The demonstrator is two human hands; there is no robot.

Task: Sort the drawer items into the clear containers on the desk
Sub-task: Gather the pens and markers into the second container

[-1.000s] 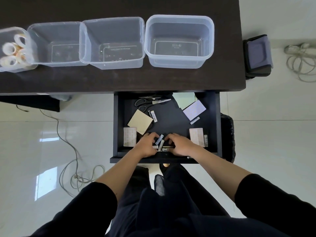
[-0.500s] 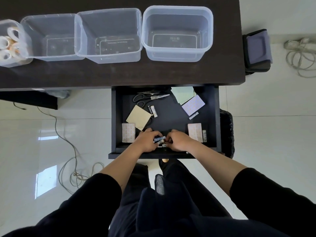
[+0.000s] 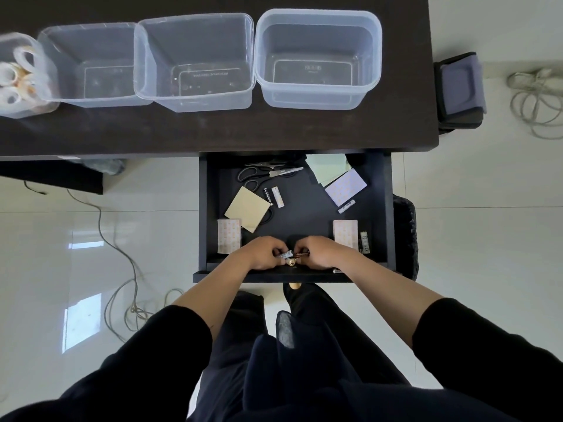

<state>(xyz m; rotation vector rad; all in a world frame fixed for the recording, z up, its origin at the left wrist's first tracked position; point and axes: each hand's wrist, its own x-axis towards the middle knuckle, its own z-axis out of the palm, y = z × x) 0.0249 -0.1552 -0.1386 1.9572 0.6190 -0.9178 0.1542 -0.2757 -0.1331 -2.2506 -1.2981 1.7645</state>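
Observation:
The black drawer (image 3: 388, 208) is pulled open below the desk. Both hands meet at its front middle. My left hand (image 3: 263, 252) pinches a pale battery (image 3: 285, 254). My right hand (image 3: 320, 251) pinches a dark copper-tipped battery (image 3: 301, 254). More batteries lie loose in the drawer: two (image 3: 273, 197) by the scissors (image 3: 269, 173), one (image 3: 347, 206) near the lilac note pad (image 3: 345, 185), one (image 3: 364, 241) at the right. Three clear containers (image 3: 318, 57) stand empty on the desk; a fourth (image 3: 21, 77) at far left holds tape rolls.
In the drawer also lie a tan note pad (image 3: 247, 208), a green pad (image 3: 329, 167) and two patterned pads (image 3: 229, 236). The dark desk (image 3: 213, 129) spans the top. Cables lie on the white floor at left (image 3: 122, 263); a black bin (image 3: 406, 236) stands right of the drawer.
Both hands have stayed at the drawer's front, gathering batteries; the fingers have closed tighter round them. The camera view has shifted slightly.

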